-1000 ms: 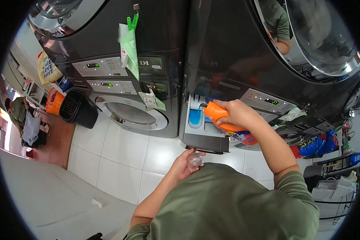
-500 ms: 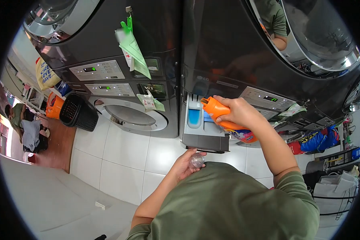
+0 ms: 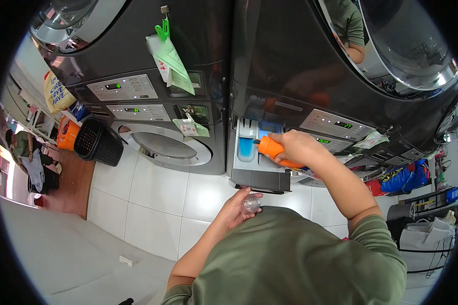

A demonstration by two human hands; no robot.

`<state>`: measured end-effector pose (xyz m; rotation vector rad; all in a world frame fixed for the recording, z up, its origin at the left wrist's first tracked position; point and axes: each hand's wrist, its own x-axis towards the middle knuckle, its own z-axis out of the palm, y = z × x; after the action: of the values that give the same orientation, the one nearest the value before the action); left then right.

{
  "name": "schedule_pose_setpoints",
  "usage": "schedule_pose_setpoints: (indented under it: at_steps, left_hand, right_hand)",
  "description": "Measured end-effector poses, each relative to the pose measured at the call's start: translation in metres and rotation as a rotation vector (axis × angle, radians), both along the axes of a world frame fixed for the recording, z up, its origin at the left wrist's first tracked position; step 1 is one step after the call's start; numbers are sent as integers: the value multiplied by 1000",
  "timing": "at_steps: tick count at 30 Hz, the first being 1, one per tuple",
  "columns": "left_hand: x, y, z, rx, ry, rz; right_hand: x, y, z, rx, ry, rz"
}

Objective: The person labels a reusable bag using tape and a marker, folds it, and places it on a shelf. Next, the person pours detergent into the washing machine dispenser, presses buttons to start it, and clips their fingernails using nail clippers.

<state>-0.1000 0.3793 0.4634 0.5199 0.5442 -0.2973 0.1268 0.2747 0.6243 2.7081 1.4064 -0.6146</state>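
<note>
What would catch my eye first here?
Probably the bright orange bottle in the right hand, its mouth over the open dispenser drawer. Vivid blue liquid sits in that drawer's left-hand compartment. Below the drawer in the picture, the left hand holds a small clear cup.

The right hand [image 3: 301,146] is hiding part of the bottle [image 3: 270,147]. The view's top edge is cutting off the upper-left door [image 3: 68,25]; the panel [image 3: 124,88] is showing print too small to read.

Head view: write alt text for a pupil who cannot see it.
A person's right hand holds an orange bottle over the open drawer of a dark machine. The drawer holds blue liquid; the left hand holds a clear cup.
</note>
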Motion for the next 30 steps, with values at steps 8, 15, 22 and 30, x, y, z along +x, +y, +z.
schedule_pose_setpoints:
  at_steps: [8,15,22,30]
  left_hand:
    - [0,-5,11,75,22,27]
    - [4,-2,11,147,-23,-11]
    - [7,0,15,231,-8,-44]
    - [13,-6,17,257,17,18]
  right_hand:
    - [0,-1,1,120,34,-28]
    - [7,-12,2,420,132,-90]
    - [5,-24,18,727,146,-161]
    - [1,-34,15,1298,387,-223]
